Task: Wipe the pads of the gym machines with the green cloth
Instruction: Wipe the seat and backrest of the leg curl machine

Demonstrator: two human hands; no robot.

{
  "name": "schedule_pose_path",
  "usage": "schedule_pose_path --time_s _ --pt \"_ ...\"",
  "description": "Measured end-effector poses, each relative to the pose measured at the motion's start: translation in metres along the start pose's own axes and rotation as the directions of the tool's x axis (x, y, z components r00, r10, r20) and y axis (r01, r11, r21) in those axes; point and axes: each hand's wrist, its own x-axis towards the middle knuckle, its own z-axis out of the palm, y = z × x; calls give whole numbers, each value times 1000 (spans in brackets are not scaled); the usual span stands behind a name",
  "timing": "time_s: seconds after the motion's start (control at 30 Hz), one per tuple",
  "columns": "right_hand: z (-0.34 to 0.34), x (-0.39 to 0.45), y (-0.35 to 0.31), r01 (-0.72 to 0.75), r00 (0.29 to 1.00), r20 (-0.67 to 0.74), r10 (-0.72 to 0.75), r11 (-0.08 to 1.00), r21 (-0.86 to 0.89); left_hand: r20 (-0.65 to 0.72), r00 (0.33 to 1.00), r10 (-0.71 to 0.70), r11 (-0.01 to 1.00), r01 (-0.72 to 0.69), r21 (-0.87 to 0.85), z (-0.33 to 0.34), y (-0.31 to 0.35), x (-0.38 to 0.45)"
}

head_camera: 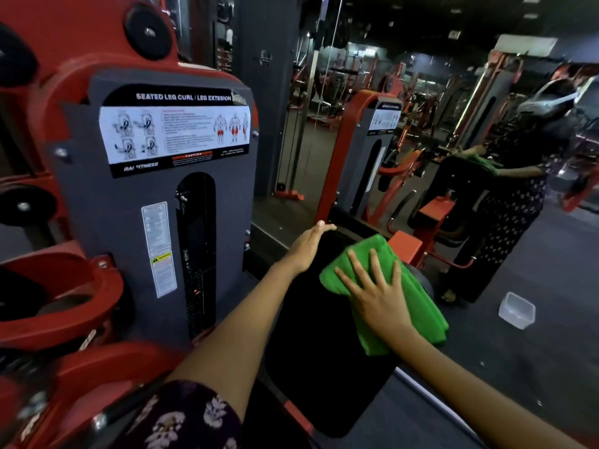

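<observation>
Pressing the cloth flat-fingered on the pad at lower centre, the right hand seems mid-wipe, the left hand resting open at the pad's top edge; other machines likely remain.

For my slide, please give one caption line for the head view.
Right hand presses the green cloth flat on a black machine pad while the left hand steadies the pad's top edge.
</observation>
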Motion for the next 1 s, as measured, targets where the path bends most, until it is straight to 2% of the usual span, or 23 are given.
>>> schedule_pose_path --time_s 0.07,0.1,0.27,0.37,0.47,0.53,0.6,0.7,0.77,0.83,0.9,1.0 --pt "8 -35 5 67 995 -70 -68 997 -25 18 1000 17 1000 -17 -3 2 -4 1" --pt "9 -37 7 57 996 -66 -58 998 -22 16 1000 22 1000 -22 -11 2 -7 1" --pt "-7 45 -16 -175 981 91 171 984 34 -23 998 63 996 -64 -54 4 -14 6" --pt "2 45 -27 -48 995 89 48 999 5 -13 998 68 997 -68 -46 3 -14 5" --pt "14 -4 -24 164 980 110 -166 986 29 6 996 94 995 -95 11 5 -15 2" --pt "16 -28 -10 232 970 79 -232 973 5 -10 995 98 995 -98 9 7 -18 1" --pt "12 -25 1 147 989 26 -147 989 -6 -24 993 115 992 -114 48 11 -20 0" --pt "5 9 -9 1 1000 21 -1 1000 7 -41 989 142 986 -138 90 18 -26 -6" --pt "10 14 -18 17 999 28 -18 1000 20 -89 984 155 986 -148 81 29 -34 -15" --pt "21 -1 -13 137 990 -16 -138 990 -7 -155 977 147 988 -140 57 41 -44 -30" --pt "19 -20 2 200 978 -57 -201 979 -33 -201 976 80 997 -81 6 54 -59 -45" --pt "4 -13 10 75 995 -66 -76 997 -28 -237 971 -30 1000 29 -11 69 -85 -69"
